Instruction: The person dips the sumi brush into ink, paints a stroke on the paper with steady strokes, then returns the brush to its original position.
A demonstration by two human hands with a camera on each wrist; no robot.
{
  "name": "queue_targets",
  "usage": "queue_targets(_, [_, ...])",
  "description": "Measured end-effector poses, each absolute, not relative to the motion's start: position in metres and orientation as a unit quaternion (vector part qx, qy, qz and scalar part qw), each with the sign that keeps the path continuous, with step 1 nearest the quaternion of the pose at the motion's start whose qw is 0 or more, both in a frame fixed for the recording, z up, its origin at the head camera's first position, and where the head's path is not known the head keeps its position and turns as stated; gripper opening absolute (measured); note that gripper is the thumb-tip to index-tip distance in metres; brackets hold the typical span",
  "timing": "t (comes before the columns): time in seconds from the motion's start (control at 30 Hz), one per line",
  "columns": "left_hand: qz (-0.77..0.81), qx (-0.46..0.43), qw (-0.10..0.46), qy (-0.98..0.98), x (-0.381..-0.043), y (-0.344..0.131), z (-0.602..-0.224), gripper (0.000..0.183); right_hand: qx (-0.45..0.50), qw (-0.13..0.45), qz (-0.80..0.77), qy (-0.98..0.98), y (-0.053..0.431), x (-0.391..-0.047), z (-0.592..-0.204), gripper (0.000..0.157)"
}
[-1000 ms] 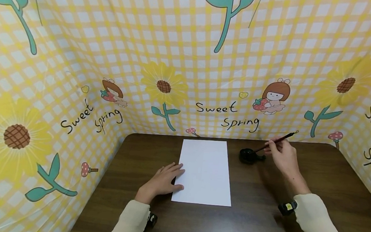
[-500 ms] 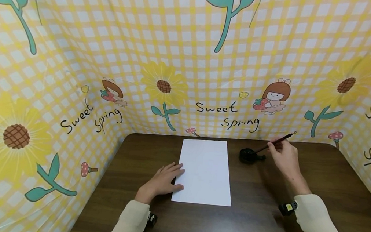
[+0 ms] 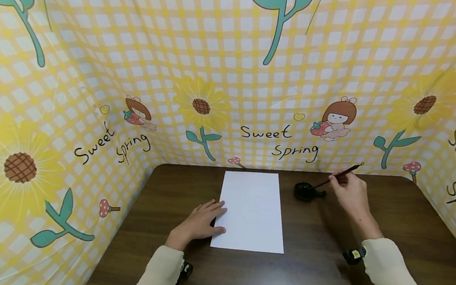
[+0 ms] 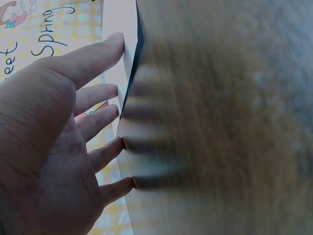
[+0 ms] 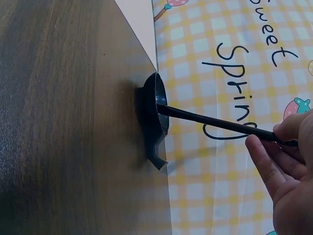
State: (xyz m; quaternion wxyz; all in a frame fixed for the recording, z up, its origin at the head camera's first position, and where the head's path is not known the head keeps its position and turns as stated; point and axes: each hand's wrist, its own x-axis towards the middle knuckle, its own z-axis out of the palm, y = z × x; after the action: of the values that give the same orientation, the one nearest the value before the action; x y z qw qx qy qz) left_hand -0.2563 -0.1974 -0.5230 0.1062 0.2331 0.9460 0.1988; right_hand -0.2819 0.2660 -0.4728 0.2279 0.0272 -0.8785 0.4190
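Note:
My right hand (image 3: pixel 351 194) pinches a dark writing brush (image 5: pixel 210 121) by its handle, between thumb and fingers. The brush slants down to the left, and its lower end is inside a small black ink dish (image 3: pixel 304 191) with a short spout-like handle. The dish hides the brush tip. A white sheet of paper (image 3: pixel 250 212) lies left of the dish. My left hand (image 3: pixel 202 219) rests along the sheet's left edge, fingers spread, with thumb and fingertips on the paper; the left wrist view shows these fingertips (image 4: pixel 116 41) from the palm side.
A dark brown wooden table (image 3: pixel 237 274) carries everything. Close behind and beside it hangs a yellow checked cloth (image 3: pixel 234 70) printed with flowers and lettering. The paper's far edge lies near the table's back edge.
My right hand has shifted very slightly, and the brush's upper end is a little further left and lower than a second ago. The left hand and paper look unmoved.

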Motion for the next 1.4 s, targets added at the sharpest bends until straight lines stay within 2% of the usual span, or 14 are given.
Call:
queue_targets(0.57, [0.189, 0.228, 0.113, 0.948, -0.258, -0.199, -0.522, 0.068, 0.018, 0.25, 0.463, -0.85, 0.272, -0.279, -0.465, 0.026])
queue_targets(0.9, [0.19, 0.237, 0.108, 0.947, -0.257, -0.198, -0.523, 0.067, 0.019, 0.272, 0.486, -0.83, 0.28, -0.278, -0.465, 0.022])
queue_targets(1.4, [0.19, 0.236, 0.108, 0.947, -0.258, -0.2, -0.526, 0.069, -0.01, 0.275, 0.467, -0.841, 0.287, -0.273, -0.466, 0.024])
